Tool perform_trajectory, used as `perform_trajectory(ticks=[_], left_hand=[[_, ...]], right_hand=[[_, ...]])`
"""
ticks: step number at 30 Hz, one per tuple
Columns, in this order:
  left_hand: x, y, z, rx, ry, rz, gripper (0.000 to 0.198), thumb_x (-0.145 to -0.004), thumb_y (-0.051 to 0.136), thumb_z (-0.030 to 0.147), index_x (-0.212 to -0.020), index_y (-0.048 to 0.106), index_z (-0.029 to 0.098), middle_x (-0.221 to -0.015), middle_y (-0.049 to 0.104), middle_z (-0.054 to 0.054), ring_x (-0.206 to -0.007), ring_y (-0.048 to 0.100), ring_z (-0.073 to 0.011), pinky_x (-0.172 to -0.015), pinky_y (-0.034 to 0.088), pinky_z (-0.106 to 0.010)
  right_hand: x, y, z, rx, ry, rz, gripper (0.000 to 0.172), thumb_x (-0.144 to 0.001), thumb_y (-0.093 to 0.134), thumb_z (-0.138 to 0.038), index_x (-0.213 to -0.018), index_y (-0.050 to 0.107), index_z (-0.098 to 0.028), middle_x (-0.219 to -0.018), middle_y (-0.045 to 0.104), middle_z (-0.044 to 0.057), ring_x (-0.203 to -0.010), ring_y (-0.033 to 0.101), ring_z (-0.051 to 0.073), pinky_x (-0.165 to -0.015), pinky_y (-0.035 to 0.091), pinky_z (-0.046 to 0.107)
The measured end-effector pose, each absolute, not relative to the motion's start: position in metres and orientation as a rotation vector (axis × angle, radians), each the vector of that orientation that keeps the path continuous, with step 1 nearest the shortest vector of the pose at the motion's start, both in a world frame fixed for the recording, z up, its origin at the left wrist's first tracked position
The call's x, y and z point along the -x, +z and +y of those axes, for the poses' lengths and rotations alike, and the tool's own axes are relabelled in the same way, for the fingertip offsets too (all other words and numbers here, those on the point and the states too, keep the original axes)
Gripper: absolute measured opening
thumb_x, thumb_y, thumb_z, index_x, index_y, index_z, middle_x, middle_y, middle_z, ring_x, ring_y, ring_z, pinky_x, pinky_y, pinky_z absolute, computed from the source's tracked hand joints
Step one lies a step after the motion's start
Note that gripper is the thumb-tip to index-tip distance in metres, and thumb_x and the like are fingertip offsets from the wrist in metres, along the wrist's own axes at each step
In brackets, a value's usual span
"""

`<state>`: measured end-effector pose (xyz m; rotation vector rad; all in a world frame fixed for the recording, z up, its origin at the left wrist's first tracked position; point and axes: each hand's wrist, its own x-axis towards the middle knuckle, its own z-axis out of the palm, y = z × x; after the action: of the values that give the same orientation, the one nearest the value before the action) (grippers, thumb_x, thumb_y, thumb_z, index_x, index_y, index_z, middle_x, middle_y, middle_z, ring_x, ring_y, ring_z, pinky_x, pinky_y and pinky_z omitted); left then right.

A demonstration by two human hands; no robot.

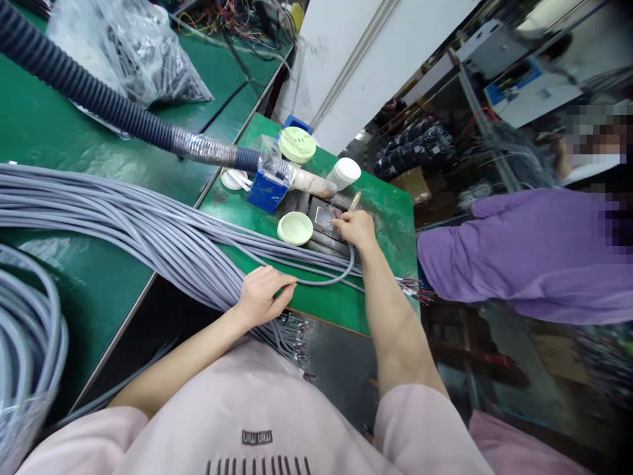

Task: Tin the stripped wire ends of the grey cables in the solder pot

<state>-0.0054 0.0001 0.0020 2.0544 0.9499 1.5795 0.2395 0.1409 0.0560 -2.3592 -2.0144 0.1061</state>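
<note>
Long grey cables (188, 237) run in a thick bundle across the green table (395, 231). My left hand (267, 293) rests at the near edge of the bundle, thumb and fingers closed on one grey cable. That cable curves round to my right hand (355, 227), which pinches its end. Thin dark red wires stick out from my right fingertips over a square pot with a shiny surface (324, 216). Left of the pot lies a pale green round dish (295, 228). A blue box (268, 190) and a white jar (345, 173) stand behind.
A ribbed dark hose (123, 115) reaches over the table to the pot. Coiled grey cable (30, 330) lies at the left, a plastic bag (143, 59) at the back left. A person in purple (524, 257) is at the right. Stripped cable ends (413, 287) overhang the right edge.
</note>
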Motion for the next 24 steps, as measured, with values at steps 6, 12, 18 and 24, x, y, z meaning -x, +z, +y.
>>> perform_trajectory(ticks=[6,12,18,24], left_hand=[[0.006,0.0,0.001,-2.026,1.59,0.936,0.009,-0.084,0.058,0.015,-0.087,0.066,0.018,-0.068,0.069,-0.002,-0.057,0.055,-0.0122,-0.058,0.041,-0.027],[0.002,0.014,0.003,-1.604,1.537,0.876,0.009,-0.081,0.065,0.022,-0.088,0.069,0.018,-0.071,0.069,-0.002,-0.064,0.058,-0.0119,-0.063,0.047,-0.026],[-0.025,0.032,0.007,-0.769,1.265,0.551,0.039,-0.061,0.082,0.038,-0.09,0.067,0.018,-0.075,0.066,0.0,-0.063,0.059,-0.0097,-0.057,0.046,-0.022],[-0.039,0.041,0.003,-0.469,1.318,0.53,0.037,-0.055,0.086,0.042,-0.075,0.065,0.018,-0.062,0.059,0.005,-0.052,0.051,-0.0055,-0.05,0.04,-0.019]], right_hand=[[-0.226,0.093,0.102,1.985,0.411,-1.849,0.032,-0.072,0.057,-0.04,-0.05,0.056,-0.016,-0.047,0.043,-0.002,-0.052,0.041,0.012,-0.053,0.028,0.026],[-0.185,0.124,0.036,1.632,0.799,-1.668,0.03,-0.071,0.063,-0.039,-0.051,0.058,-0.018,-0.052,0.054,0.0,-0.055,0.045,0.013,-0.055,0.034,0.026],[-0.155,0.119,0.008,1.422,1.056,-1.562,0.036,-0.073,0.067,-0.043,-0.05,0.057,-0.018,-0.052,0.052,-0.001,-0.052,0.042,0.011,-0.053,0.034,0.026],[-0.15,0.113,0.001,1.369,1.146,-1.499,0.03,-0.074,0.069,-0.043,-0.061,0.061,-0.017,-0.053,0.053,-0.003,-0.05,0.044,0.009,-0.05,0.035,0.024]])
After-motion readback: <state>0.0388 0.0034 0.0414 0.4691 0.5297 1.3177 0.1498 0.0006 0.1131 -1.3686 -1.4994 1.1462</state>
